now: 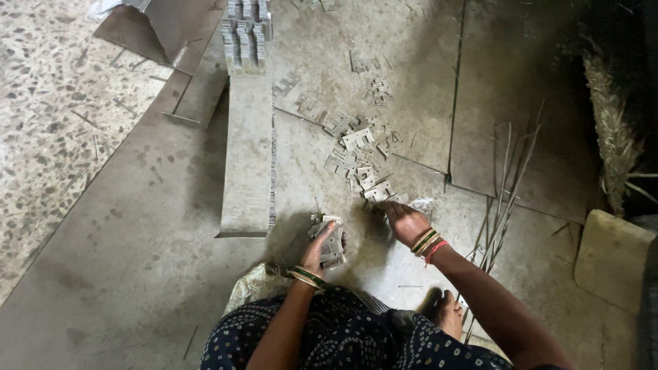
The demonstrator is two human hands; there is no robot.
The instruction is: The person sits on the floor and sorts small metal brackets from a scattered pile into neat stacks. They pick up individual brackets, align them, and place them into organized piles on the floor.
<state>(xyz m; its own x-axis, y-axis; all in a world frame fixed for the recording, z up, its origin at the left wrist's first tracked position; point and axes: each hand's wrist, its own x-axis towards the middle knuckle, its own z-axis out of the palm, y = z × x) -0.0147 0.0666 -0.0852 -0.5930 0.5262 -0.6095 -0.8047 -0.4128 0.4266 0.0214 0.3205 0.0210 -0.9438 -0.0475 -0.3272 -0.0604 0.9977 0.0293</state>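
Fingers: left hand clasps stacked metal brackets | right hand spread, touching loose brackets

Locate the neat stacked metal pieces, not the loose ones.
Head view, top centre-left: the stacked metal pieces sit at the far end of the long metal strip, left of the loose scatter.

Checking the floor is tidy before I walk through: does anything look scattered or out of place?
Yes. Small metal plates lie strewn loose across the floor sheet, unlike the neat stacks farther off. Thin sticks lie splayed too.
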